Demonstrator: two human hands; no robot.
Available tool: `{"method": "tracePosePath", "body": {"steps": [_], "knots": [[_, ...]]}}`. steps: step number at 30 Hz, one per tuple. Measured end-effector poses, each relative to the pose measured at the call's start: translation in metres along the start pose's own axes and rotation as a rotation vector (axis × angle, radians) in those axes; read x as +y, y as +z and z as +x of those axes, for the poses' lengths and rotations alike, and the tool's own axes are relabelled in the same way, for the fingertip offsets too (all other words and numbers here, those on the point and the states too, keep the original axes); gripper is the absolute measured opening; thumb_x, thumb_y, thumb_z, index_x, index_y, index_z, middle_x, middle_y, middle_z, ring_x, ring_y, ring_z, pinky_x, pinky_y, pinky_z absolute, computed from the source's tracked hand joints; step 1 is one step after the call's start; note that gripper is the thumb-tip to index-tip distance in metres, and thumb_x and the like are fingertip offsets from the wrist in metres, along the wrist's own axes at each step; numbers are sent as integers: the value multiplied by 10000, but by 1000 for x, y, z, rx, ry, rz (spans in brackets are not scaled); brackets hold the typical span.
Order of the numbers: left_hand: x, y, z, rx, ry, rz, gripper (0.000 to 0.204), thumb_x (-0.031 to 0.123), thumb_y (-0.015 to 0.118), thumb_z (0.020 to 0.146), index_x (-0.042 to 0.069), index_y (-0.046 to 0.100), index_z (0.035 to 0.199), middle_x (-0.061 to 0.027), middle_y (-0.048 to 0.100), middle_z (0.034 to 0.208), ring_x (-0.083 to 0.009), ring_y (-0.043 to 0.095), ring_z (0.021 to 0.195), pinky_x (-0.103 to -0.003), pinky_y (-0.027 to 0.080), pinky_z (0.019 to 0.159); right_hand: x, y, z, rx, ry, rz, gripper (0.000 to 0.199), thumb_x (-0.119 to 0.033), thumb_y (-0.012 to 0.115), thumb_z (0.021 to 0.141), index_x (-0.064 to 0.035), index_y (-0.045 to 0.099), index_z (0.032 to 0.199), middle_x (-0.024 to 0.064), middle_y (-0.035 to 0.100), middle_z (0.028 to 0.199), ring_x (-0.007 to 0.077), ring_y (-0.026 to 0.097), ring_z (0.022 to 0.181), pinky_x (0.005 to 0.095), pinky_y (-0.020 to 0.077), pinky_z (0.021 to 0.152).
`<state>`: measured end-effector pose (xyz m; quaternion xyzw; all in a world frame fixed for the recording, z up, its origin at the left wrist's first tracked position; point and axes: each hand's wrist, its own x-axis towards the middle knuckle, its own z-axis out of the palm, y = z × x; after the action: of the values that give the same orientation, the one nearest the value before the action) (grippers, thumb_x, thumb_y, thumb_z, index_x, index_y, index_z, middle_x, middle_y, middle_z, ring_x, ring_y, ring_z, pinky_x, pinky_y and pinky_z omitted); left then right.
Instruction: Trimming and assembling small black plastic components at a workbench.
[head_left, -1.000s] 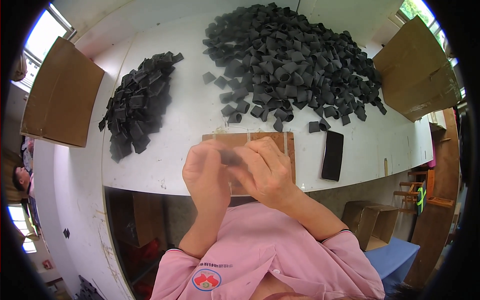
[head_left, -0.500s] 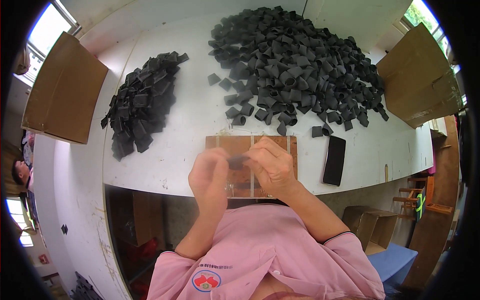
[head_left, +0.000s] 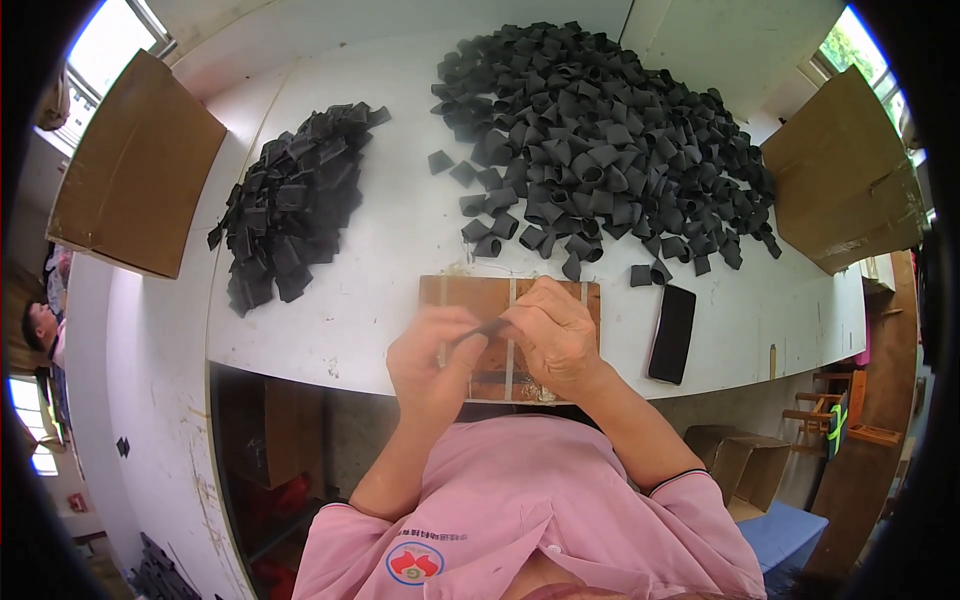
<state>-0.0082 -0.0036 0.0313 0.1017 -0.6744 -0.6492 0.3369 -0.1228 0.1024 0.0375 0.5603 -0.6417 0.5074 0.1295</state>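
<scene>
Between my two hands is a small black piece (head_left: 482,332) that looks like a short fabric sleeve; its details are blurred. My left hand (head_left: 432,348) pinches one end, its fingers smeared by motion. At the other end, my right hand (head_left: 552,334) has its thumb and fingers closed on the piece. Both hands are above a brown wooden board (head_left: 490,292) with pale strips across it, lying at the table's front edge. A large heap of black open tubes (head_left: 600,150) covers the far middle and right. Flatter black pieces (head_left: 290,205) are piled at the left.
A black phone (head_left: 671,335) lies right of the board. Cardboard boxes stand at the left (head_left: 140,165) and right (head_left: 848,170) of the white table (head_left: 400,215). Below the table's right side are an open carton (head_left: 745,465) and a blue surface (head_left: 780,540). Another person (head_left: 42,325) is at far left.
The black piece has turned from nearly level to slanted, and my left hand has shifted slightly right. My right hand still grips it. The whole view has moved a little.
</scene>
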Motion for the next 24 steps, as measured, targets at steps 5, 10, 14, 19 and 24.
{"method": "tracePosePath", "body": {"steps": [5,10,14,19,24], "knots": [[10,4,14,-85,203,314,145,12,625,745,13,610,889,-93,599,825,-185,582,710,-273,461,591,-4,2,0,13,2,-45,197,-8,692,601,-2,553,740,63,502,682,213,476,580,302,398,481],[-5,5,5,-73,186,288,149,7,619,749,18,589,895,-85,587,744,-182,575,638,-263,440,549,-8,0,-5,1,25,-31,166,27,675,621,21,571,751,82,510,665,221,477,561,303,384,468],[1,5,-1,-47,-164,87,49,25,596,794,8,565,828,-73,571,654,-129,539,566,-251,426,521,-9,0,0,1,38,-46,127,12,667,662,28,569,742,93,517,656,221,477,556,285,365,465],[-27,-14,3,135,-219,211,100,28,583,790,-14,559,877,-87,611,700,-129,595,624,-229,460,563,7,-21,28,219,696,422,273,-210,463,901,0,563,759,19,527,688,56,429,558,195,353,512],[-87,-75,25,456,-60,721,136,11,568,739,-11,542,870,-153,548,837,-277,548,725,-346,437,639,53,-3,0,165,852,205,272,-202,449,918,17,560,1036,4,516,707,25,416,577,177,339,499]]}}
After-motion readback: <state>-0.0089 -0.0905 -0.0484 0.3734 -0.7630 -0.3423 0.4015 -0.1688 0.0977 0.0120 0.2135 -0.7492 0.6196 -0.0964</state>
